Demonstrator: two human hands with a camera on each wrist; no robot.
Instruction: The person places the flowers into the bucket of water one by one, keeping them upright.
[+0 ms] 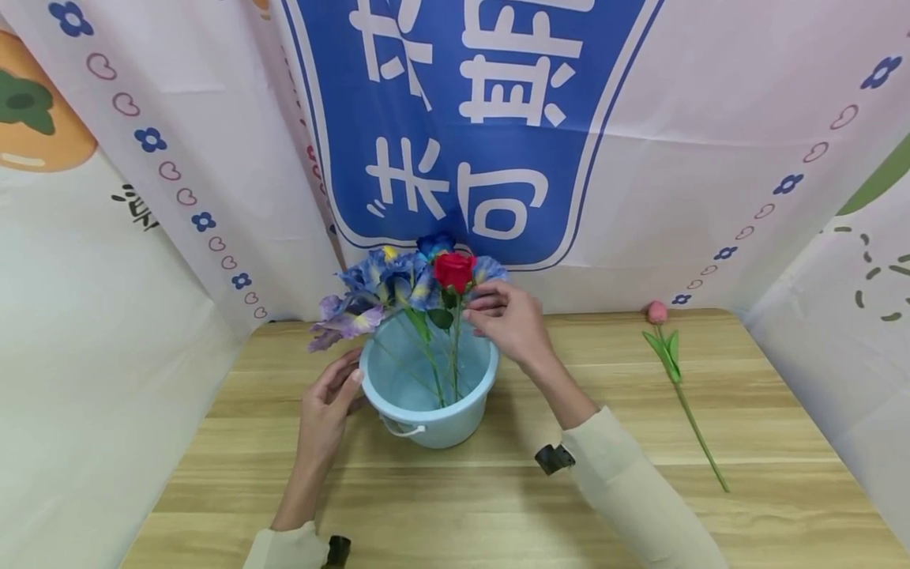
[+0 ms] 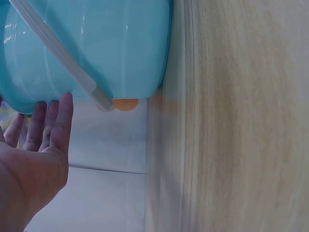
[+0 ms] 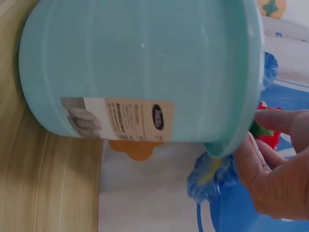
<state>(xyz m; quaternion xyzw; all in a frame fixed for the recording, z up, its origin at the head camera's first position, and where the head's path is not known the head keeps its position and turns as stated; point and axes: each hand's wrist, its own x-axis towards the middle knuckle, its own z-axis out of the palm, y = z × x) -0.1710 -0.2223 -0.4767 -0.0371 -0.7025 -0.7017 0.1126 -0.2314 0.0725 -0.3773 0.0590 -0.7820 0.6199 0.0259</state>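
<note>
A light blue bucket stands upright on the wooden table, holding an artificial red rose and several blue and purple irises. A dark blue bloom shows behind the rose. My left hand touches the bucket's left side, its fingers stretched along the outer wall in the left wrist view. Beside the rose's stem, just over the right part of the rim, is my right hand. Its thumb and fingers stand apart close under the bloom; whether they touch the stem is unclear.
A pink tulip with a long green stem lies on the table at the right. The bucket's pale handle hangs down at the front. A printed cloth rises behind the table.
</note>
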